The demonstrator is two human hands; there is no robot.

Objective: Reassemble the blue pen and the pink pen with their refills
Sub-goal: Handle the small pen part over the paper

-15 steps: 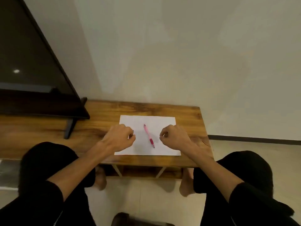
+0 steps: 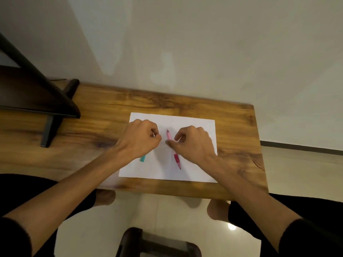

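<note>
On the white paper [image 2: 194, 125] lies the pink pen [image 2: 177, 159], tip toward me, with a darker grip. My right hand [image 2: 194, 145] is curled over its middle, thumb and forefinger pinching the barrel. My left hand [image 2: 140, 139] is a fist just left of the pen. A teal-blue pen end [image 2: 142, 158] sticks out under its wrist, and a thin white sliver shows between its fingers. The hand seems to grip the blue pen, most of which is hidden. No loose refill is visible.
The paper lies on a wooden table [image 2: 185, 101] against a pale wall. A dark stand with a foot [image 2: 50, 130] occupies the table's left part. My knees flank the front edge, and a dark stool [image 2: 157, 243] sits on the floor below.
The camera has come closer. My right hand has moved left onto the pink pen. The teal pen end now shows under my left wrist.
</note>
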